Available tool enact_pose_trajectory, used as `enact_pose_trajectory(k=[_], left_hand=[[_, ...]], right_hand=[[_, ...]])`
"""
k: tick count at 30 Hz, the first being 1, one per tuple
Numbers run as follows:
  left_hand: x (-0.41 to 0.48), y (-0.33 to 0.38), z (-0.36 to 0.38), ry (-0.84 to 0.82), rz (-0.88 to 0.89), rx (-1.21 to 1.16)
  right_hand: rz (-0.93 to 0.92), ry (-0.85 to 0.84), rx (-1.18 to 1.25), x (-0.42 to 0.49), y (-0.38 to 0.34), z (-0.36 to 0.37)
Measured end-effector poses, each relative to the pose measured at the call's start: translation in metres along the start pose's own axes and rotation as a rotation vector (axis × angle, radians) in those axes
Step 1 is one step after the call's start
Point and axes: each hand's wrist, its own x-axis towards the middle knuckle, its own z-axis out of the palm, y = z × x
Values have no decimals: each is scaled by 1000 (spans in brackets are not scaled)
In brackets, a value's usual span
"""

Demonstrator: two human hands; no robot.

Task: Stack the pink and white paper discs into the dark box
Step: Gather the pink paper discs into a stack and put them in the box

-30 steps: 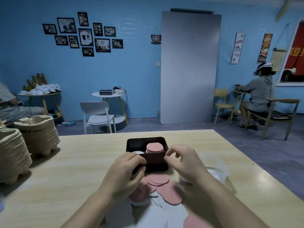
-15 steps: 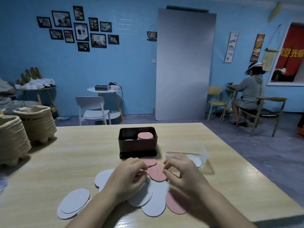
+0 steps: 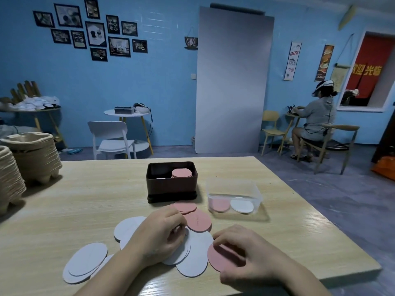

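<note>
The dark box [image 3: 171, 190] stands mid-table, holding a pink stack [image 3: 181, 173] on its right and a low white disc [image 3: 159, 178] on its left. Loose pink discs [image 3: 199, 221] and white discs [image 3: 128, 228] lie spread in front of it, with more white discs [image 3: 85, 260] at the near left. My left hand [image 3: 158, 236] lies over the pile, its curled fingers and thumb pinching the left edge of a pink disc. My right hand [image 3: 245, 251] curls its fingers on another pink disc [image 3: 220, 258] near the table's front edge.
A clear plastic tub [image 3: 234, 189] right of the box holds one pink and one white disc. Stacks of pulp trays [image 3: 34, 155] stand at the table's far left. Beyond the table are chairs, small tables and a seated person [image 3: 316, 122].
Both hands have come back from the box to the loose discs. My right hand has shifted right and nearer, onto a pink disc at the front edge.
</note>
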Motion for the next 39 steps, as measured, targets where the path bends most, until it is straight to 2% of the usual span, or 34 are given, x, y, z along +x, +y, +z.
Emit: enact_pose_trajectory(k=[4,8,13,19,28,34,39], left_hand=[[-1,0,0,7,-2,15],[-2,-2,2,4,-15,28],[-3,-4,4,22,-17,41],[10,4,3,39,11,48],[27,5,10,54,120,136],[19,-6,16,13,28,108],[19,-8,18,-111,-108,137]], right_hand=[[40,49,-24,1,3,0],[-35,117,-53,5,4,4],[-61,228,2,10,7,6],[4,383,96,35,12,4],[15,293,253,54,20,18],[2,319,325,51,27,24],[28,427,227,49,28,22]])
